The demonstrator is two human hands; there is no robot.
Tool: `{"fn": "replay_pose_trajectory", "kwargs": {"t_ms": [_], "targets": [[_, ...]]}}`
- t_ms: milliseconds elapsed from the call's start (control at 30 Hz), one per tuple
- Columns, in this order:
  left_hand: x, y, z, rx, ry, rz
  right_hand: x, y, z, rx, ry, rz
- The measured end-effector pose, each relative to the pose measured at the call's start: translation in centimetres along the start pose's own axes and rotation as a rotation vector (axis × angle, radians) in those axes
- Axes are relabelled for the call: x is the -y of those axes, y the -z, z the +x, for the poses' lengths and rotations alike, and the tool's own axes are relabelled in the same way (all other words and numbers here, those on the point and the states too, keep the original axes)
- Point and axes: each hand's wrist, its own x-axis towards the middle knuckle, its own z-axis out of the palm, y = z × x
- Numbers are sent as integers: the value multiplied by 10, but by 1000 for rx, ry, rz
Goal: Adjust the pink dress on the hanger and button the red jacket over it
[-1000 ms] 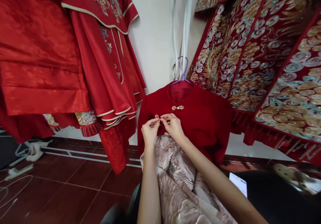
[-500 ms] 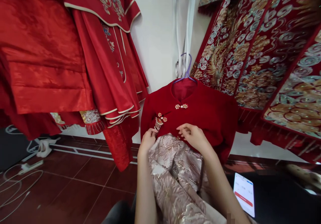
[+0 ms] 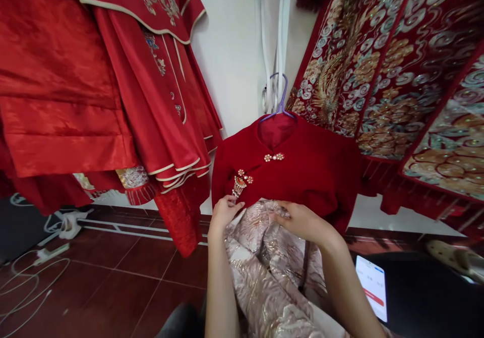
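Your right hand [image 3: 302, 222] lies open-gripped on the brocade skirt [image 3: 264, 277], seemingly to flatten it beneath the red jacket [image 3: 310, 176]; at nine o'clock of it, I cannot tell whether your left hand [image 3: 224, 212] has a closed grip.

No text, number or brand can be read here. The phone screen [image 3: 371, 287] at the lower right shows a white page with faint grey lines and a red bar. This is probably writing, but it is too small and slanted to make out. The red jacket [image 3: 302, 176] and the embroidered panels [image 3: 397, 65] show only ornament, not letters.
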Motion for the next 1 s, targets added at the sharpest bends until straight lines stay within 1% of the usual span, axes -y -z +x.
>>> {"fn": "replay_pose_trajectory", "kwargs": {"t_ms": [100,167,233,300,400,467,533,667,767,867,933,1000], "targets": [[0,0,0,56,-35,-45,-2,2,-3,-21,6,-1],[1,-2,1,70,-46,-126,-5,1,-2,-60,-17,5],[0,-6,2,32,-64,-240,-7,0,-1,-112,-40,15],[-1,-9,5,-41,-90,-338,-8,0,0,-153,-56,32],[-3,-13,8,-126,-84,-417,-9,1,0,-190,-63,69],[-3,-14,9,-141,-74,-439,-11,0,2,-218,-55,87],[-3,-14,9,-149,-105,-432,-15,-3,6,-259,-46,98],[-1,-14,9,-178,-176,-393,-27,-15,25,-392,-30,122],[-1,-17,12,-229,-157,-401,-31,-24,37,-463,-47,124],[-2,-22,15,-340,-114,-353,-30,-26,42,-433,-51,131],[-3,-26,16,-347,-119,-306,-28,-26,42,-391,-53,155],[-5,-30,16,-315,-131,-282,-27,-24,40,-365,-67,179]]}}
